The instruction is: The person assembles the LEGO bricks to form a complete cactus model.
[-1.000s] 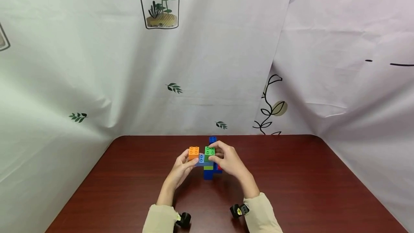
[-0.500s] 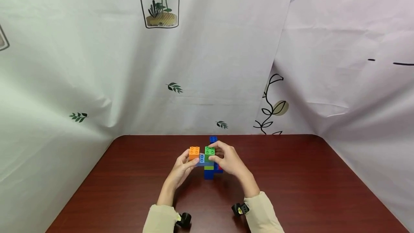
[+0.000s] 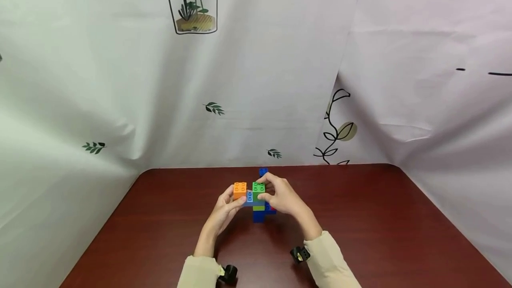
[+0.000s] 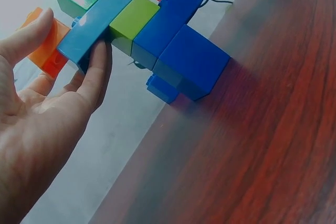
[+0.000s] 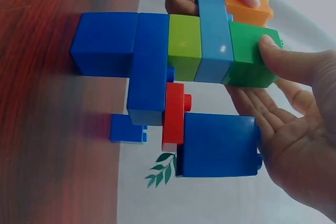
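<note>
Both hands are on one structure of toy building bricks above the brown table. My left hand (image 3: pixel 219 217) pinches the orange brick (image 3: pixel 240 189), with a finger under the light blue brick (image 4: pixel 97 22). The green brick (image 3: pixel 258 188), also on the light blue one, is gripped between the thumb and fingers of my right hand (image 3: pixel 286 199). Below come a lime brick (image 5: pixel 185 45), a dark blue brick (image 5: pixel 149 66) and a blue bottom brick (image 5: pixel 105 43). A red brick (image 5: pixel 175 114) and a larger blue brick (image 5: pixel 220 145) sit on the side arm.
A small blue brick (image 5: pixel 127 128) shows behind the structure; whether it is joined on, I cannot tell. The reddish-brown table (image 3: pixel 380 221) runs back to a pale patterned cloth (image 3: pixel 256 79). Black devices sit at the left cuff (image 3: pixel 229 274) and right cuff (image 3: pixel 300 254).
Hands and bricks keep nearly the same place and hold. My right sleeve has shifted slightly to the right, and the head view has tilted a little.
</note>
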`<state>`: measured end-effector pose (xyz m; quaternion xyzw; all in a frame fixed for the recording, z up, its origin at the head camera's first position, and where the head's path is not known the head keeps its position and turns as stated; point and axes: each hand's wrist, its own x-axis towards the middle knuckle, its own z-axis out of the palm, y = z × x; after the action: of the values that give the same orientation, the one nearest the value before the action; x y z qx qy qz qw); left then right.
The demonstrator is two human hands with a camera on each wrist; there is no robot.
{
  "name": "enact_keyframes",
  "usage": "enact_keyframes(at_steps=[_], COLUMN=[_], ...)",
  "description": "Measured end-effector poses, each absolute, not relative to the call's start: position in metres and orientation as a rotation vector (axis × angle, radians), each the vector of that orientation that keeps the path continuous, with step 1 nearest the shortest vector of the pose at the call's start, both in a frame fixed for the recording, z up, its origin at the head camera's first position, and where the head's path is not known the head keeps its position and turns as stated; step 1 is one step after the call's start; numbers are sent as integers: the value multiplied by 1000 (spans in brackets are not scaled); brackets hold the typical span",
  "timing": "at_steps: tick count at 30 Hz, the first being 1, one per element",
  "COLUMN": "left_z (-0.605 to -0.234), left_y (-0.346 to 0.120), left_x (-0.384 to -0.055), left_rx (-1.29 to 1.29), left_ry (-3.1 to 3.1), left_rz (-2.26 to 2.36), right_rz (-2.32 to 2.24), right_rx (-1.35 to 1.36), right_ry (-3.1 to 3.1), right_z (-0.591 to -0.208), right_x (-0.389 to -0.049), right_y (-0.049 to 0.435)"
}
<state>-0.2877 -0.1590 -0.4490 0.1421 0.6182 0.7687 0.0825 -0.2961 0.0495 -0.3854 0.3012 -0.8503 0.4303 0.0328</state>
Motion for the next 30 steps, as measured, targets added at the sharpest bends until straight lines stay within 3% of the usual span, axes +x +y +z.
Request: enact_keyframes(at_steps=[30], left_z=[-448], left_y=[-161], left_x=[-280], left_rx=[447], left_ry=[1866], left_rz=[2264], right_rz=[1379], right_rx=[1002], right_ry=[-2575], right_z=[-392], right_x=[-298], right_y=[61])
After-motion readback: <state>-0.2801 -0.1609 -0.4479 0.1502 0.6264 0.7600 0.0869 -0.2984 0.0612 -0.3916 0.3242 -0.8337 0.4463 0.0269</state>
